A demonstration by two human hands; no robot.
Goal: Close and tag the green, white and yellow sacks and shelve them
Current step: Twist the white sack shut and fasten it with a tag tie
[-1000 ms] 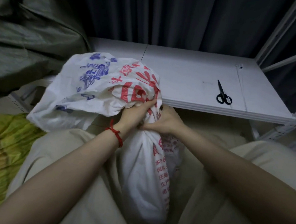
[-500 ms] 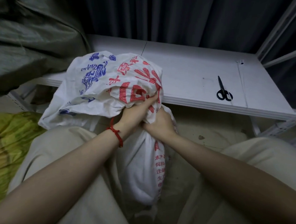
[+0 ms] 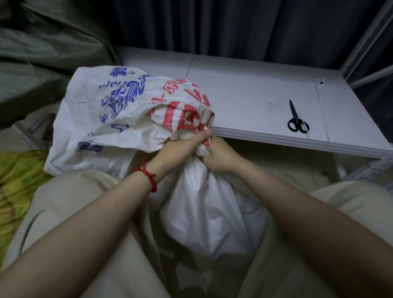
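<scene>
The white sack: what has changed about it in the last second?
The white sack has risen a little, and the red print on its lower half has turned out of sight, so it seems twisted tighter at the neck. Both the left hand and the right hand keep gripping that neck. The scissors on the shelf have not moved.

We have the sack (image 3: 208, 206) between our knees, with our left hand (image 3: 177, 152) and right hand (image 3: 219, 156) side by side around its neck. The shelf (image 3: 257, 98) lies ahead, with the scissors (image 3: 297, 121) on its right part. A second sack (image 3: 9, 185) lies to our left, and a third sack (image 3: 33, 55) sits behind it.
</scene>
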